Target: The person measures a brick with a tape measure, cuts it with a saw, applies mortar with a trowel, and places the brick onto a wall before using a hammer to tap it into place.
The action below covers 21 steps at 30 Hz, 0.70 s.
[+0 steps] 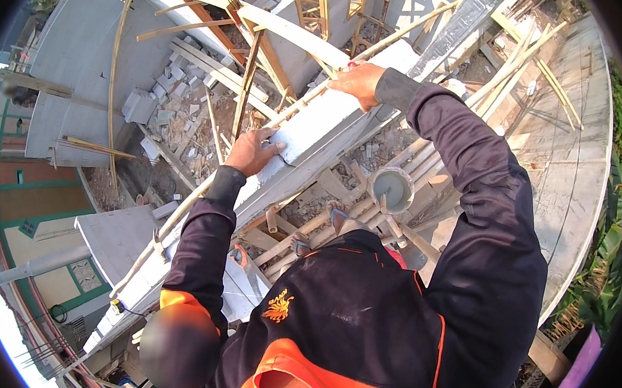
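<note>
Rubble (176, 116) strewn out at ten o'clock, and nearer the middle on that same line, it's the left hand (251, 152), thumb spread away from its fingers, touching the white block (315, 131)! That block lies at twelve, on the wall top. Over to one o'clock, the right hand (360, 83) on the block's far end, fingers bent over the edge; clamped or merely resting, can't tell! At three, a bucket (410, 197) of grey mix.

White block (319, 126) atop wall (142, 283). Left hand (252, 152) touches block's near end; right hand (360, 84) lies farther along block. Bucket (400, 209) of grey mix (394, 189) right of block, sandaled feet (337, 219) below it, rubble (187, 102) left.
</note>
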Each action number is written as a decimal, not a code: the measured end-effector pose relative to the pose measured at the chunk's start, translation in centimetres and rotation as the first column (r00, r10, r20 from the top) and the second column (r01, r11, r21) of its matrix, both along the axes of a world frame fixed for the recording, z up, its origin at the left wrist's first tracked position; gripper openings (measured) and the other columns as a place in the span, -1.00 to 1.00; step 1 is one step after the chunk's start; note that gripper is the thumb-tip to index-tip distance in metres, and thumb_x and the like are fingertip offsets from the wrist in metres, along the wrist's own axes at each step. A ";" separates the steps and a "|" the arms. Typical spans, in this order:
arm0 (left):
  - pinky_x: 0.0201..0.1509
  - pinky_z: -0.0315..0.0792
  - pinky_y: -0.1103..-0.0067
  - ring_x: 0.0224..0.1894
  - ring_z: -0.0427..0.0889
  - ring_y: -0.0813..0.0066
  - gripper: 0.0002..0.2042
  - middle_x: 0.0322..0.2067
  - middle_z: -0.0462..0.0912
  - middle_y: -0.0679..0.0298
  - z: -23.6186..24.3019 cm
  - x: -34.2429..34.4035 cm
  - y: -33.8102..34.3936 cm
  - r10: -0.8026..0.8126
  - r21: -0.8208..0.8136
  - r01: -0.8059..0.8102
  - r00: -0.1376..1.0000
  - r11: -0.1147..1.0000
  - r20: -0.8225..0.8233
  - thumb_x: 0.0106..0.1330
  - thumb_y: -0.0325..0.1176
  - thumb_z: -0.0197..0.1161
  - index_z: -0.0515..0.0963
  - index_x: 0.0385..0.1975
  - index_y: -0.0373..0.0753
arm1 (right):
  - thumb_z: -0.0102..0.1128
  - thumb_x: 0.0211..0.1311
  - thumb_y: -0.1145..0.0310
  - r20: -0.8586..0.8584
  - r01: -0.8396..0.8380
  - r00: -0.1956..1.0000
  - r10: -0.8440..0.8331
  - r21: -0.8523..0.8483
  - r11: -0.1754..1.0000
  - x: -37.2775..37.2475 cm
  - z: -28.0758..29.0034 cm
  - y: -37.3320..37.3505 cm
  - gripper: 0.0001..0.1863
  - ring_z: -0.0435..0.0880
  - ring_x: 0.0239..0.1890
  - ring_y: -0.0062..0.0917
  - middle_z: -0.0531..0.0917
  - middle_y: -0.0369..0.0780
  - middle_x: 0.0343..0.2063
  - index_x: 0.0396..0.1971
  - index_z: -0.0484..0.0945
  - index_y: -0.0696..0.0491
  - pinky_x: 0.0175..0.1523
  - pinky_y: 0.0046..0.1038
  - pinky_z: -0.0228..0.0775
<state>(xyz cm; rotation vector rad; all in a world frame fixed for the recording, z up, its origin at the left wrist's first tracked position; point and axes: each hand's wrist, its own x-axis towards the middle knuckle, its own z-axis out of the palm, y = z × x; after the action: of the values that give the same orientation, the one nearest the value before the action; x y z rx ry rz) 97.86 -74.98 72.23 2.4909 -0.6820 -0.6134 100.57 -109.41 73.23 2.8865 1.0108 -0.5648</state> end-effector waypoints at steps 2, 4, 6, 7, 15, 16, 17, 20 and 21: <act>0.09 0.54 0.31 -0.05 0.73 0.01 -0.44 -0.09 0.71 -0.17 -0.2 0.0 0.1 0.012 -0.056 -0.014 1.000 0.998 -0.026 0.27 -0.01 0.39 0.60 0.12 -0.34 | 0.54 -0.14 0.38 -0.128 0.054 0.989 -0.070 -0.120 0.991 0.4 1.7 1.0 -0.08 0.55 0.20 -0.19 0.53 -0.05 0.17 0.34 0.34 0.10 0.22 -0.20 0.46; 0.14 0.53 0.31 0.00 0.72 0.00 -0.42 -0.05 0.70 -0.16 -0.5 0.0 0.2 0.017 -0.029 -0.017 1.000 0.999 -0.009 0.28 0.00 0.37 0.59 0.14 -0.33 | 0.44 -0.03 0.36 -0.092 0.095 0.991 -0.095 0.002 0.995 0.8 4.5 2.3 -0.19 0.55 0.20 -0.18 0.54 -0.02 0.14 0.31 0.36 0.12 0.20 -0.21 0.48; 0.16 0.51 0.30 0.01 0.71 -0.01 -0.41 -0.04 0.69 -0.15 -0.9 -0.2 0.3 0.025 -0.026 -0.025 1.000 0.999 0.002 0.29 0.01 0.35 0.57 0.15 -0.36 | 0.23 0.15 0.34 -0.039 0.145 0.989 -0.140 0.175 0.974 0.1 8.1 3.4 -0.43 0.63 0.08 -0.13 0.63 0.07 -0.05 0.20 0.44 0.16 0.10 -0.17 0.50; 0.17 0.51 0.31 0.03 0.70 0.00 -0.40 -0.03 0.69 -0.15 -1.0 -0.2 0.4 0.041 -0.032 -0.041 0.999 0.999 -0.005 0.30 0.02 0.34 0.55 0.16 -0.37 | 0.22 0.16 0.35 0.009 0.130 0.990 -0.139 0.310 0.942 -0.7 10.3 4.1 -0.49 0.65 0.01 -0.10 0.64 0.06 -0.13 0.14 0.46 0.16 0.05 -0.14 0.51; 0.33 0.40 0.32 0.20 0.59 0.07 -0.39 0.13 0.62 -0.02 -1.2 -1.6 0.9 -0.070 -0.084 0.105 0.936 0.991 0.344 0.40 -0.02 0.22 0.38 0.32 -0.29 | 0.21 0.14 0.35 0.448 -0.448 0.872 0.196 0.570 0.688 -12.0 30.3 20.9 -0.72 0.77 -0.23 -0.10 0.73 0.02 -0.40 -0.18 0.65 0.16 -0.11 -0.10 0.61; 0.32 0.41 0.33 0.19 0.60 0.08 -0.40 0.12 0.63 -0.02 -1.2 -1.8 0.7 -0.058 -0.086 0.083 0.965 0.993 0.257 0.39 -0.01 0.23 0.40 0.30 -0.29 | 0.20 0.18 0.33 0.443 -0.523 0.840 0.314 0.506 0.686 -13.6 31.8 23.9 -0.76 0.77 -0.25 -0.10 0.73 -0.01 -0.41 -0.25 0.67 0.17 -0.14 -0.11 0.62; 0.30 0.41 0.33 0.17 0.60 0.08 -0.40 0.10 0.63 -0.02 -1.2 -1.9 0.7 -0.047 -0.081 0.063 0.980 0.995 0.192 0.38 -0.01 0.23 0.41 0.28 -0.29 | 0.19 0.23 0.31 0.526 -0.647 0.754 0.393 0.497 0.578 -15.2 33.3 27.0 -0.77 0.77 -0.26 -0.11 0.74 -0.03 -0.41 -0.31 0.68 0.18 -0.16 -0.12 0.63; 0.26 0.43 0.33 0.13 0.62 0.09 -0.42 0.06 0.65 -0.03 -1.6 -2.1 0.3 -0.033 -0.069 0.039 0.996 0.997 0.080 0.35 -0.01 0.25 0.45 0.22 -0.30 | 0.19 0.24 0.31 0.511 -0.799 0.601 0.614 0.400 0.450 -20.0 35.9 33.8 -0.77 0.77 -0.27 -0.11 0.73 -0.03 -0.42 -0.30 0.67 0.18 -0.16 -0.12 0.62; 0.25 0.44 0.33 0.12 0.63 0.09 -0.43 0.05 0.65 -0.03 -1.8 -2.0 0.3 -0.040 -0.065 0.044 0.997 0.997 0.066 0.34 0.00 0.26 0.46 0.20 -0.30 | 0.18 0.24 0.31 0.507 -0.819 0.573 0.644 0.389 0.423 -21.0 36.0 35.2 -0.77 0.76 -0.27 -0.10 0.73 -0.03 -0.42 -0.29 0.67 0.18 -0.17 -0.12 0.61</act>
<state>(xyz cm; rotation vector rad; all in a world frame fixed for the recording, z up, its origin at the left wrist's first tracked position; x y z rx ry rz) 95.81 -74.67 70.38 2.4493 -0.7681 -0.5186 79.61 -74.24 109.22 2.2912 2.5443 0.3044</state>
